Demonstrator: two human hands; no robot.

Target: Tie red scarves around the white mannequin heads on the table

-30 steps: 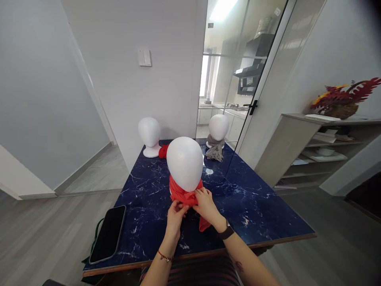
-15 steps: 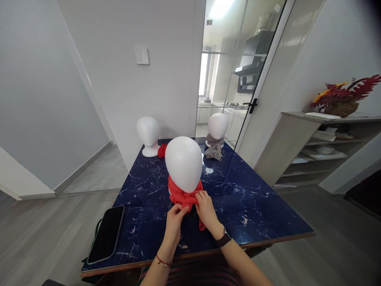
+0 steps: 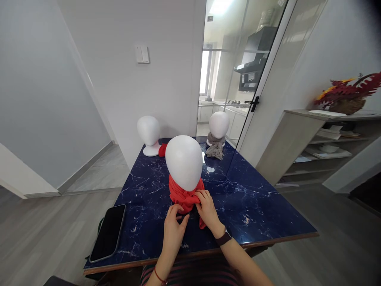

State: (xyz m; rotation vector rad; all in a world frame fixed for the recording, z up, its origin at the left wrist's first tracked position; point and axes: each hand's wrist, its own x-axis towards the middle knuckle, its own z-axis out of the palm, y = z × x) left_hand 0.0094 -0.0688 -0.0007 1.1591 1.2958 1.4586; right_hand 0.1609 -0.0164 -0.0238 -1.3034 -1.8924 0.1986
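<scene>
A white foam mannequin head point(image 3: 183, 162) stands near the middle of the table, with a red scarf point(image 3: 181, 196) wrapped round its neck. My right hand point(image 3: 206, 208) pinches a fold of that scarf at the right front, and a loose end hangs below the fingers. Just left of it, my left hand point(image 3: 175, 224) is open, thumb and fingers apart, at the scarf's lower front edge. Whether its fingertips touch the cloth is hard to tell.
Behind stand a second foam head point(image 3: 149, 130) at the left, beside red cloth point(image 3: 162, 150), and a third foam head point(image 3: 219, 124) wearing a grey scarf point(image 3: 215, 147). A black phone point(image 3: 108, 233) lies at the left edge of the blue marbled table point(image 3: 253, 210).
My left hand has let go of the scarf's front and opened, thumb and fingers spreading apart. My right hand keeps its pinch in about the same place.
</scene>
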